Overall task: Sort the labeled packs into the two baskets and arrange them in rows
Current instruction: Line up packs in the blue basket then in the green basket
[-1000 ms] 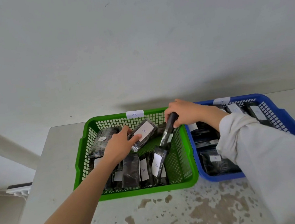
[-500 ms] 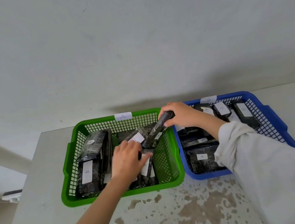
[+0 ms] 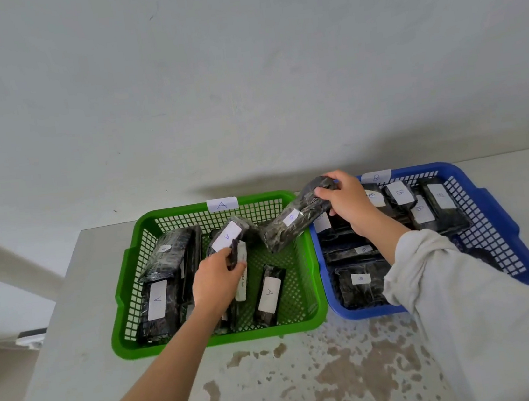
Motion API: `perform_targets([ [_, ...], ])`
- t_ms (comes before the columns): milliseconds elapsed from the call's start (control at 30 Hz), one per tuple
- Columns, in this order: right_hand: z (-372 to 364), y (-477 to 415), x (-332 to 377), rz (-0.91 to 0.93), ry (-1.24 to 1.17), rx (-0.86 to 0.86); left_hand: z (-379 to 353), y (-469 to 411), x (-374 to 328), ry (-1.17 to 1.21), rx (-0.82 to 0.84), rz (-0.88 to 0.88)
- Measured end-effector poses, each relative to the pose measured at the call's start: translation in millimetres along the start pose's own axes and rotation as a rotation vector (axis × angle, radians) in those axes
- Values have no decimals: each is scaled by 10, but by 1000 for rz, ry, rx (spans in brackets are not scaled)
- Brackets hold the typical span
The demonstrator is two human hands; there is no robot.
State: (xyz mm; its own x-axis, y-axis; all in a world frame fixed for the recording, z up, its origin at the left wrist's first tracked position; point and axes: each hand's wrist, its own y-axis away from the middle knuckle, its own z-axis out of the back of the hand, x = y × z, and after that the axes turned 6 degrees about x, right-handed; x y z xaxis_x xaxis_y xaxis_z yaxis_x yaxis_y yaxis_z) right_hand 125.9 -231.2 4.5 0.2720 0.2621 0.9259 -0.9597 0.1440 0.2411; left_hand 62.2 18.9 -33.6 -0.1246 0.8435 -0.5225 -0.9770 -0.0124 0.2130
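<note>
— Item one: right hand (image 3: 345, 202)?
— Fingers (image 3: 324, 193) curled over the far end of a black wrapped pack (image 3: 285, 232), clamped on it. The pack hangs tilted, far end high, near end dipping inside the right wall of the green basket (image 3: 207, 340). Sticker small, letter not surely legible; possibly B.
— Destination?
— Judged: the blue basket (image 3: 367, 312), carrying the B tag (image 3: 376, 177), just right of the green one. Its packs lie in partial rows, with bare mesh along the right side. Advised: raise the low end above both rims before swinging right, then lay it flat, sticker up, parallel to its neighbours.
— Item two: left hand (image 3: 216, 281)?
— Fingers (image 3: 232, 264) pinched on a thin pack (image 3: 242, 258) standing on edge, mid green basket, under the A tag (image 3: 222, 204). Another A pack leans just beyond it.
— Handling note?
— The wrap looks slick, so grip the body, not loose film. Keep the left hand low so the arms do not cross. Both baskets sit side by side on the stained tabletop (image 3: 311, 377).
</note>
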Motion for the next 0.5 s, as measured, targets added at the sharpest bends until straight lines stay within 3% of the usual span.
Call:
perform_targets([
  [167, 72, 51, -44, -35, -147, -102, -6, 33, -40, -292, -52, -125],
  [267, 245, 111, -20, -9, -224, -177, -258, 77, -138, -449, 40, -276],
  [400, 693, 239, -16, 22, -279, -264, -482, 122, -309, -696, 161, -301],
  [500, 1023, 342, -97, 7, -318, -303, -489, 171, -521, -735, 174, -336],
])
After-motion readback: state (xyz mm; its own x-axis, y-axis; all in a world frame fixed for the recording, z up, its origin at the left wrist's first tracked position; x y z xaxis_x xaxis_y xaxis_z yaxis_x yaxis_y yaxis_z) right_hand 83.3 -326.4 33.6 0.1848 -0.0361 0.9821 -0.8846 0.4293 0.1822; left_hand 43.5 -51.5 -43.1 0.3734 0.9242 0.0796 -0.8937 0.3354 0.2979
